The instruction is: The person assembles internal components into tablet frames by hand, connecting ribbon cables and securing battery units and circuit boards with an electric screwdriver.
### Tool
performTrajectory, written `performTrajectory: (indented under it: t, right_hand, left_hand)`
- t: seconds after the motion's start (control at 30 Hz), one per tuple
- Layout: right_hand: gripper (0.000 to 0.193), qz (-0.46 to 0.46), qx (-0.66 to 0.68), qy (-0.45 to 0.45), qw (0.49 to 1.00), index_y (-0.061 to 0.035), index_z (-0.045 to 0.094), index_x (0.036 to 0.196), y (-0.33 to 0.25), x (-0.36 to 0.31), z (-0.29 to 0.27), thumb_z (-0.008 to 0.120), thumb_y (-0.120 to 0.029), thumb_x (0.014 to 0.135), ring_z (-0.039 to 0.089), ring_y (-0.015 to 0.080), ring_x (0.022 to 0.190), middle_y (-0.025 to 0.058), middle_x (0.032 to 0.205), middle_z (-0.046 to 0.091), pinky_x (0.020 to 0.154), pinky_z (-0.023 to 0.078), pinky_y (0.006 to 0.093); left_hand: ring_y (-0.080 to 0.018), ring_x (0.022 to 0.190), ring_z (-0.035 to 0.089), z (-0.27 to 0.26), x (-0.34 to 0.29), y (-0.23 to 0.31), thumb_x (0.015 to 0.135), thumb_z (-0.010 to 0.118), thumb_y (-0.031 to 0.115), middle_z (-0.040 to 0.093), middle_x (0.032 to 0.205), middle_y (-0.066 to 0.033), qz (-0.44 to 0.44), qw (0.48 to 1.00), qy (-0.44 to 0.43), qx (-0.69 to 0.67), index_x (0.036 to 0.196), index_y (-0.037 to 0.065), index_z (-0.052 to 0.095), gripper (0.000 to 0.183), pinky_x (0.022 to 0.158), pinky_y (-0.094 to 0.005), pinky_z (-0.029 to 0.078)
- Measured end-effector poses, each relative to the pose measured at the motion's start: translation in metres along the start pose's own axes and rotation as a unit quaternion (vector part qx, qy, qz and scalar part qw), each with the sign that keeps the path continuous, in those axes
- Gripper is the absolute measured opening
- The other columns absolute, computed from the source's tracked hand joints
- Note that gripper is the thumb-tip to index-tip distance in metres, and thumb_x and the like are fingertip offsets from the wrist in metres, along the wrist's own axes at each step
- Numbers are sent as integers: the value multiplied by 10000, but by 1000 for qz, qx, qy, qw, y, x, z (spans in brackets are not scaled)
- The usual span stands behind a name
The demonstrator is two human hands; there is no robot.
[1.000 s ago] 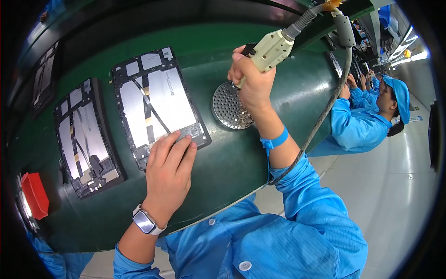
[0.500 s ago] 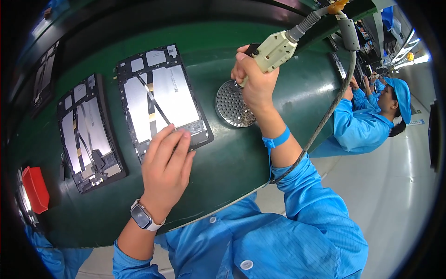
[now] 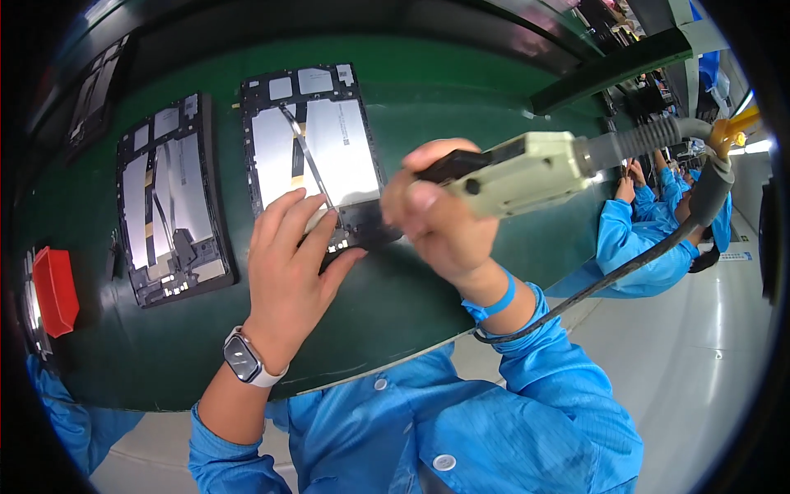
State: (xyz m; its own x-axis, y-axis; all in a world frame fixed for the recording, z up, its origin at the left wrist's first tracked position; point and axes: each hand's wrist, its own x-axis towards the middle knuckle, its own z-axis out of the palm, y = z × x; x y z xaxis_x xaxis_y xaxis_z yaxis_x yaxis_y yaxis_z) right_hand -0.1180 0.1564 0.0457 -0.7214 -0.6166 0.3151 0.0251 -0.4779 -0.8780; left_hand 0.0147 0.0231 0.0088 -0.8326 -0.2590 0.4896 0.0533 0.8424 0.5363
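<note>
An opened tablet (image 3: 346, 156) lies on the green bench in front of me, its silvery battery plates, black frame and a diagonal ribbon cable showing. My left hand (image 3: 288, 247) rests over the tablet's near left part, fingers stretched out and somewhat apart. My right hand (image 3: 448, 218) is wrapped round a pale green electric screwdriver (image 3: 527, 173), held almost level with its cable end toward the right. The tool's tip is hidden behind the hand, close to the tablet's near right corner; whether it touches cannot be told.
To the left lies a second opened tablet (image 3: 164, 206), with a third (image 3: 99, 90) farther back. A red tray (image 3: 56, 292) stands at the far left. The screwdriver's grey cable (image 3: 625, 263) hangs past my right forearm. A co-worker in blue (image 3: 642, 235) sits at the right.
My right hand has brought the screwdriver from the round perforated screw dish to the tablet's near right corner, tipping it level. The dish is now hidden. My left hand stays on the tablet.
</note>
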Motion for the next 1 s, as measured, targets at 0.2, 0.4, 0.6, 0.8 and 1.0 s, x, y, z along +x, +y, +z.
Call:
performTrajectory:
  t: [0.2,0.4,0.6,0.8,1.0]
  right_hand:
    - [256,32,-16,-26,999,-11,615,1084,13,-5,3,632,49,835,583,84,807,53,963,629,702,498,240]
    - [223,25,-33,-26,999,-7,610,1047,17,-5,5,638,47,833,582,84,797,59,956,632,701,500,245]
    - [206,24,-89,-69,993,-10,608,1023,14,-4,6,677,24,832,613,106,815,58,940,645,719,520,261]
    - [184,7,-141,-32,990,-8,604,993,12,-1,20,634,64,826,556,82,586,68,788,615,496,454,230]
    - [241,-31,-121,-11,992,17,570,1068,-3,6,-1,633,19,835,540,138,540,93,703,586,512,462,281]
  left_hand:
    - [-360,1151,560,0,0,0,633,866,151,607,1187,-132,-13,1000,-3,-4,1054,-5,677,487,939,-460,479]
    - [-360,1162,556,1,-2,-1,636,862,151,607,1191,-130,-18,1000,-10,-2,1059,-2,679,485,946,-459,475]
    - [-326,1189,540,-1,0,2,677,833,161,615,1177,-108,15,1000,-14,19,1026,6,691,407,947,-459,461]
    - [-314,1152,574,2,0,5,715,798,137,626,1169,-100,73,996,-43,23,1028,9,696,353,914,-445,494]
    - [-343,1113,615,5,-5,1,675,824,69,648,1137,-137,65,997,-29,-16,982,5,713,333,871,-430,540]
